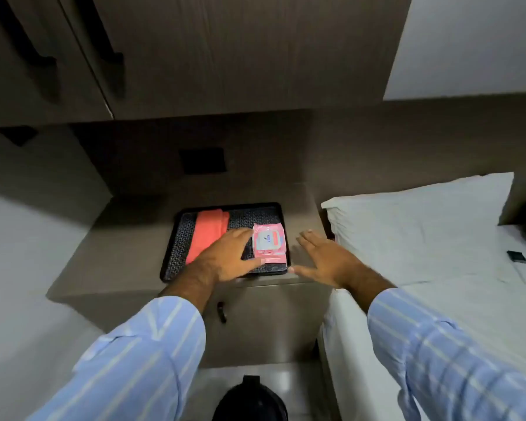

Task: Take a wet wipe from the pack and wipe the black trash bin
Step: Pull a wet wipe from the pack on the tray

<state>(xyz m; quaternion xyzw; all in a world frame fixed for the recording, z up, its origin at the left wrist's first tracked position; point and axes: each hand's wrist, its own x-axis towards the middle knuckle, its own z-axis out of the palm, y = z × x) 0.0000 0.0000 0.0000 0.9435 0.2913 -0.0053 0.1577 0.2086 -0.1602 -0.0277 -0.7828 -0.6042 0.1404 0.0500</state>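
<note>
A pink wet wipe pack (pixel 269 243) lies flat in the right part of a black patterned tray (pixel 176 238) on the bedside cabinet. My left hand (pixel 230 258) rests on the tray with fingers spread, its fingertips and thumb touching the pack's left and lower edges without lifting it. My right hand (pixel 324 258) hovers open just right of the tray, palm down, holding nothing. The black trash bin (pixel 249 401) stands on the floor at the bottom centre, only its top showing.
A folded coral-red cloth (pixel 207 235) lies in the tray's left half. The brown cabinet (pixel 104 253) has a small door knob (pixel 221 311) below. A bed with a white pillow (pixel 413 226) is at the right, a small black item (pixel 517 256) on it. Wardrobe doors rise behind.
</note>
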